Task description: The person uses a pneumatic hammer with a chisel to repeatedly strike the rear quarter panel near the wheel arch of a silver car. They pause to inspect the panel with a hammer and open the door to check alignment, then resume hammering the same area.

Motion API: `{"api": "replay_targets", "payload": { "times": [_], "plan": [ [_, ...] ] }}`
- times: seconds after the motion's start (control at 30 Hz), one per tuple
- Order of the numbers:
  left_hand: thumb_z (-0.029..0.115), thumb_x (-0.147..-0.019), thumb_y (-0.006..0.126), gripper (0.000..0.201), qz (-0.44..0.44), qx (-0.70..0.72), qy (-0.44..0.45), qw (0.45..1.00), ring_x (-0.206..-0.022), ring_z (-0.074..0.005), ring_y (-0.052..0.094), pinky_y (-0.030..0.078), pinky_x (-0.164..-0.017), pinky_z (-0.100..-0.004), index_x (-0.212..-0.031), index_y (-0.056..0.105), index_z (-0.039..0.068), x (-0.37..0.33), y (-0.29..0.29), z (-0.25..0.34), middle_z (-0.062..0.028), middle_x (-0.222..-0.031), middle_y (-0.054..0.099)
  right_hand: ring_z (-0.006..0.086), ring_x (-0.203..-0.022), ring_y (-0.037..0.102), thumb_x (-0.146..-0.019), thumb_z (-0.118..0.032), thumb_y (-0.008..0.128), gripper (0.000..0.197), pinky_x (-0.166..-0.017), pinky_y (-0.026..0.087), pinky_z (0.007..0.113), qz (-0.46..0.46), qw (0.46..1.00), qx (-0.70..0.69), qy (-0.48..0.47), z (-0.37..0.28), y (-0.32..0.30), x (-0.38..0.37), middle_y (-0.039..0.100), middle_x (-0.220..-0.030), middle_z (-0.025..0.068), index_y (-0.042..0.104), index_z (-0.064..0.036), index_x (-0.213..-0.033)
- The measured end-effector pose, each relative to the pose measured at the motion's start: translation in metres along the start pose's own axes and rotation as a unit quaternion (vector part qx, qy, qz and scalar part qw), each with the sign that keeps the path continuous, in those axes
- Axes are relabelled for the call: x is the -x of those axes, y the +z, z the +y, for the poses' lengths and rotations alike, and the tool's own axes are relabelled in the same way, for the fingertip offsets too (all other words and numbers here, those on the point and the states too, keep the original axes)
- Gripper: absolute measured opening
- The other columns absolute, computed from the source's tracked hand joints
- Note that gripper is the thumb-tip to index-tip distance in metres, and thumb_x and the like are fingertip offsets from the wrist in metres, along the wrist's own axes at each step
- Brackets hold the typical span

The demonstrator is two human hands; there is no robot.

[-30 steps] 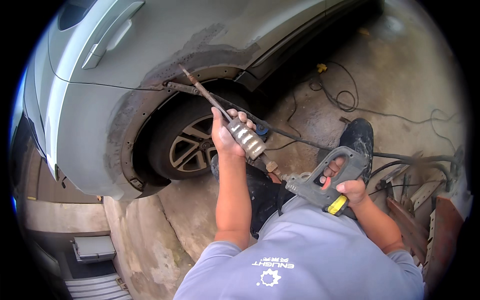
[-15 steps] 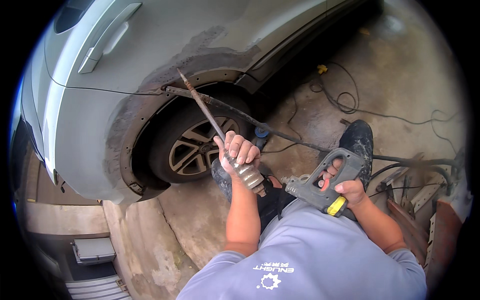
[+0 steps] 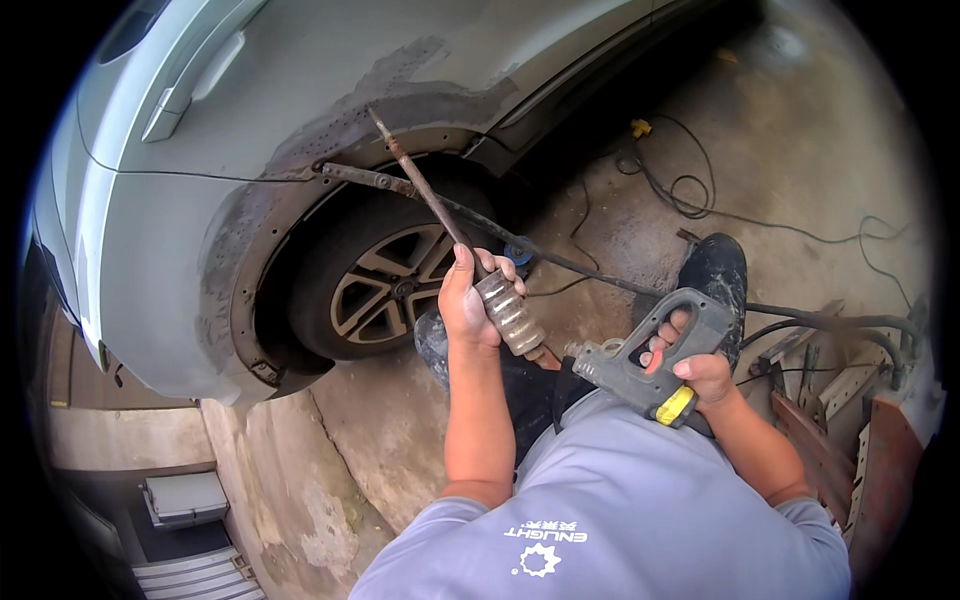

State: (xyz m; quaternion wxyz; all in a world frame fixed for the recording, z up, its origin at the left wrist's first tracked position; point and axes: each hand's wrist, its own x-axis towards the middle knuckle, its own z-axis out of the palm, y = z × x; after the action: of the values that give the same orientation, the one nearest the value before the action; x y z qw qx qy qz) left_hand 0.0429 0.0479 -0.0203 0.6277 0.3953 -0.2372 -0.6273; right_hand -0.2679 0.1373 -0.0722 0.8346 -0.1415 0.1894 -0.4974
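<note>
My left hand [image 3: 466, 308] is closed around a slide hammer [image 3: 508, 312], where its steel shaft meets the ribbed metal weight. The shaft points up and away over the car's wheel arch, and its tip overlaps the sanded dark patch [image 3: 330, 128] on the grey panel. Whether the tip touches the panel I cannot tell. In my right hand [image 3: 706, 376] is a grey welding gun [image 3: 625, 376] with a loop handle, red trigger and yellow band. The fingers pass through the loop; the gun's nose points left, close to the weight's lower end.
A metal bar [image 3: 362, 178] meets the arch edge and continues into a thick black cable [image 3: 600, 279] running right. The wheel [image 3: 395, 285] sits beneath the arch. Behind the cable lies a blue round part [image 3: 518, 250]. Scrap metal pieces [image 3: 815, 448] lie at right; a thin cord [image 3: 765, 228] crosses the floor.
My left hand has shifted up from the ribbed weight to the shaft end, leaving the ribs exposed. The slide hammer stands slightly steeper. My right hand and the gun have barely moved.
</note>
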Motion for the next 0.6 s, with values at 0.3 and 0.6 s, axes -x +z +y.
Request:
{"api": "replay_targets", "payload": {
  "times": [0.3,0.6],
  "plan": [
    [0.053,-0.107,0.049,0.047,-0.031,0.059,-0.032,0.997,-0.067,-0.0303,0.062,0.052,-0.061,-0.0413,-0.089,0.052,0.01,-0.008,-0.007,-0.002,-0.0118,-0.082,0.06,0.0188,-0.093,0.052,-0.062,-0.001,0.071,0.053,-0.101,0.051,0.045,-0.03,0.999,-0.019,-0.008,0.002,-0.009,-0.001,0.044,-0.091,-0.0027,0.057,-0.0177,-0.111],
    [0.049,-0.108,0.049,0.047,-0.035,0.099,-0.037,0.994,-0.068,-0.0313,0.063,0.055,-0.063,-0.0417,-0.087,0.053,0.007,-0.014,0.0,-0.006,-0.0148,-0.082,0.06,0.021,-0.097,0.054,-0.064,-0.001,0.071,0.054,-0.103,0.051,0.048,-0.024,1.0,0.001,-0.005,0.001,-0.014,0.001,0.047,-0.093,-0.0009,0.057,-0.0157,-0.114]
  ]
}}
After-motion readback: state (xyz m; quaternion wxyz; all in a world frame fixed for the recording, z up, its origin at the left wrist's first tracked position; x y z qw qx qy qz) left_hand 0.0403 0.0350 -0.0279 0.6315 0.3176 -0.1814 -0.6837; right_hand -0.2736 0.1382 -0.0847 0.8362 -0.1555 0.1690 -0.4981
